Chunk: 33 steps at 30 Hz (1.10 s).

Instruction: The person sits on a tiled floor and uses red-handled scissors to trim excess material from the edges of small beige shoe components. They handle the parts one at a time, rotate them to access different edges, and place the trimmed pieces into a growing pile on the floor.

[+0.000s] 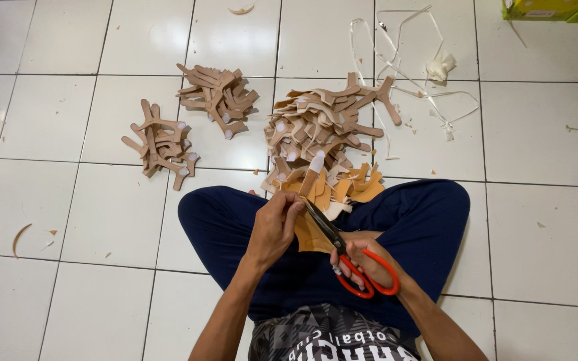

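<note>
I sit cross-legged on the floor in dark blue trousers. My left hand [275, 226] pinches a tan Y-shaped leather piece [310, 180] with a white tip, held above my lap. My right hand [358, 257] grips red-handled scissors [359, 267], whose dark blades [322, 224] reach up to the piece right beside my left fingers. A yellowish-tan offcut [309, 237] lies under the blades on my lap.
A big heap of tan pieces [319, 130] lies just beyond my knees. Two smaller piles [219, 97] [160, 144] sit to the left. White strips [409, 60] and crumpled paper [440, 67] lie far right. A yellow-green box [556, 9] is at the top right corner.
</note>
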### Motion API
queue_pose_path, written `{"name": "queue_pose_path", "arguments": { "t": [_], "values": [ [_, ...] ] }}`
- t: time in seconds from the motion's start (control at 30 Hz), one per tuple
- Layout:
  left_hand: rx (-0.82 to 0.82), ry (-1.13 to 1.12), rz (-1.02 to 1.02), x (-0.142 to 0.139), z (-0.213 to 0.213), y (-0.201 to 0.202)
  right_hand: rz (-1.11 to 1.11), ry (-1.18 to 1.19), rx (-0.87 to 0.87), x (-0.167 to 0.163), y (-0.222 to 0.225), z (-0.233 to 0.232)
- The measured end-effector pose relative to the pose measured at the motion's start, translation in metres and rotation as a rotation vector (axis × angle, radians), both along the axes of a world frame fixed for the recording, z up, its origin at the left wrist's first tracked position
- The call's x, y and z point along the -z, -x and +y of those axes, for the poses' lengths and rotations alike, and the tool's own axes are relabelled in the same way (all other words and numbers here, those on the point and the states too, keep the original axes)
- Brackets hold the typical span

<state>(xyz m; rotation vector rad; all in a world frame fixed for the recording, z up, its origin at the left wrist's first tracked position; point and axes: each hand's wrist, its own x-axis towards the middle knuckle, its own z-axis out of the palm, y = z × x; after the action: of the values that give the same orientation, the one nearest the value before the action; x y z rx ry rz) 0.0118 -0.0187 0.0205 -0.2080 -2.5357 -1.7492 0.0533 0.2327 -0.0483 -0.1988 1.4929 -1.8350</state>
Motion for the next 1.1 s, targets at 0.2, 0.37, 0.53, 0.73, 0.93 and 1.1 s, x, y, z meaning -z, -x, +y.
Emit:
{"name": "queue_pose_path", "arguments": {
  "t": [0.2,0.37,0.53,0.73,0.93,1.1],
  "values": [
    [-0.011,-0.03,0.024,0.003,0.001,0.0,0.118,-0.009,0.317,0.003,-0.002,-0.003],
    [-0.134,-0.095,-0.034,0.012,0.014,0.014,0.458,-0.116,0.485,-0.008,0.013,-0.009],
    [-0.292,-0.177,0.211,0.031,0.036,0.019,0.582,-0.472,0.822,-0.02,0.031,-0.026],
    [-0.042,-0.62,-0.611,0.073,0.051,0.007,1.189,-0.448,0.638,-0.031,0.045,-0.028],
    [-0.271,-0.786,-0.37,0.062,0.037,0.022,0.638,-0.425,0.748,-0.02,0.023,-0.038],
    [-0.339,-0.766,-0.235,0.027,0.01,0.027,0.255,-0.133,0.384,-0.013,0.008,-0.023]
  ]
}}
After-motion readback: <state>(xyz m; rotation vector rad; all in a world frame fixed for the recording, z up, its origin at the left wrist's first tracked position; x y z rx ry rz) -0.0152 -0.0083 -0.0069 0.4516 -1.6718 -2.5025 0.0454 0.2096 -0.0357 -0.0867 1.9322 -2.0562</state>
